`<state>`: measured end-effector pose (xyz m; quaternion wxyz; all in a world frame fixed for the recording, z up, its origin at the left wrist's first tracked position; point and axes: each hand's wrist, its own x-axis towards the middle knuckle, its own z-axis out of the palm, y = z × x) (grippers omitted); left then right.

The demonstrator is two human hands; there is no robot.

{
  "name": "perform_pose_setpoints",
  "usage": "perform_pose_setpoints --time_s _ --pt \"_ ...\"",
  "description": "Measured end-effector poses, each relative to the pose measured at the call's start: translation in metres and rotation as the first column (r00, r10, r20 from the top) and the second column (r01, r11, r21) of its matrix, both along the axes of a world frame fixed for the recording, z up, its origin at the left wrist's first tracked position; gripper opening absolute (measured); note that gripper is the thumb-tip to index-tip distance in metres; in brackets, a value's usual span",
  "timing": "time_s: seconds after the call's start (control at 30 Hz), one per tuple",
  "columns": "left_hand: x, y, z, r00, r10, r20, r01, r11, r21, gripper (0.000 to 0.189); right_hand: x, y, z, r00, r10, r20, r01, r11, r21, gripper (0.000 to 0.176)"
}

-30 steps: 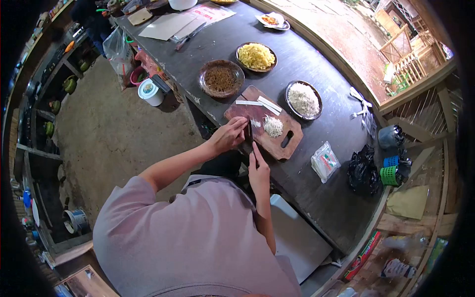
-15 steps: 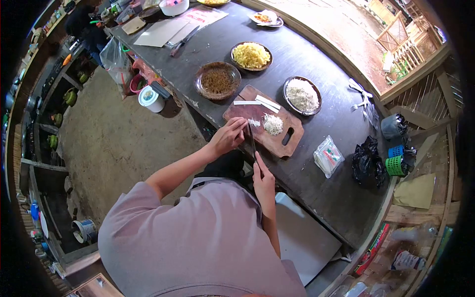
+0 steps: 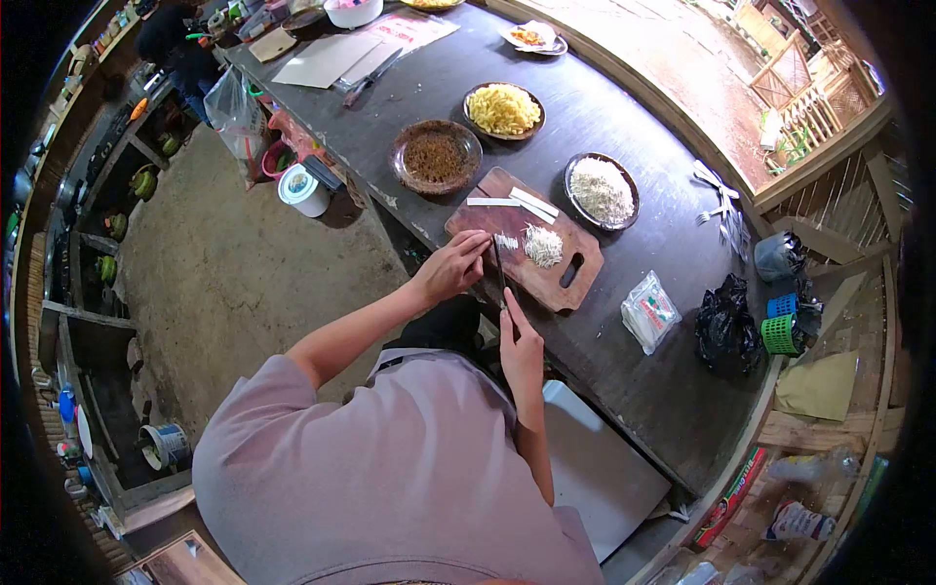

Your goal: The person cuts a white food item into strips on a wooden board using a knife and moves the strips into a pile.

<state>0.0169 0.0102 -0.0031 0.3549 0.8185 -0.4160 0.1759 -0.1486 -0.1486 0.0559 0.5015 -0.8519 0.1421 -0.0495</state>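
Note:
My right hand grips a knife, its blade pointing away from me over the wooden cutting board. The fingers of my left hand are pressed together on the board's near left part, right beside the blade. Whatever lies under those fingertips is hidden. Just right of the blade are thin white slivers, and farther right a small heap of white shreds. Several flat white strips lie at the board's far side.
Around the board stand a brown bowl, a bowl of yellow pieces and a bowl of pale shreds. A plastic packet, black bag and forks lie rightward. Another knife rests far left. A person stands beyond.
The view has shifted slightly, so the table appears a little farther right. Both hands keep nearly the same pose at the board, the knife still beside my left fingertips.

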Motion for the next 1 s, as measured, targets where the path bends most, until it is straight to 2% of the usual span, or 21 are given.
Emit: perform_pose_setpoints --time_s 0.07,0.2,0.3,0.37,0.5,0.57,0.8,0.9,0.97,1.0 --pt "-0.001 0.000 0.000 1.000 -0.001 -0.001 0.001 1.000 -0.004 0.039 0.000 -0.001 -0.002 0.998 0.011 0.068 -0.009 0.999 -0.033 0.041" --pt "0.001 0.001 0.002 1.000 -0.015 -0.008 0.015 1.000 -0.007 0.039 0.000 -0.004 0.000 1.000 0.023 0.019 -0.022 0.999 -0.031 0.041" --pt "0.000 0.001 0.001 1.000 -0.021 -0.014 0.021 1.000 -0.012 0.039 0.000 -0.005 -0.005 0.995 0.029 0.091 -0.026 0.999 -0.038 0.041" --pt "0.000 0.002 0.001 1.000 -0.020 -0.017 0.019 1.000 -0.011 0.039 0.000 -0.005 0.001 1.000 0.020 -0.021 -0.021 0.999 -0.045 0.041" --pt "0.000 0.002 -0.001 1.000 -0.019 -0.013 0.019 1.000 0.002 0.040 0.000 -0.002 0.001 1.000 0.010 0.017 -0.009 0.999 -0.051 0.041" --pt "0.000 0.002 -0.003 1.000 -0.019 -0.008 0.020 1.000 0.009 0.041 0.000 0.001 0.008 0.996 0.002 -0.087 -0.009 0.997 -0.076 0.041" --pt "-0.003 0.002 -0.003 1.000 0.004 0.011 -0.004 0.999 0.033 0.041 0.001 0.005 0.004 0.995 -0.006 -0.102 -0.005 0.994 -0.106 0.041" --pt "-0.004 0.000 -0.001 0.999 0.025 0.028 -0.027 0.998 0.051 0.041 -0.001 0.010 0.002 1.000 -0.015 -0.005 0.014 0.989 -0.144 0.041" --pt "-0.003 -0.002 -0.002 0.999 0.042 0.023 -0.043 0.998 0.049 0.041 -0.005 0.011 0.010 0.993 -0.014 -0.120 -0.004 0.989 -0.146 0.041" --pt "-0.004 -0.003 0.000 0.998 0.056 0.020 -0.057 0.996 0.072 0.041 -0.007 0.011 0.007 0.993 -0.014 -0.119 -0.004 0.989 -0.146 0.041"
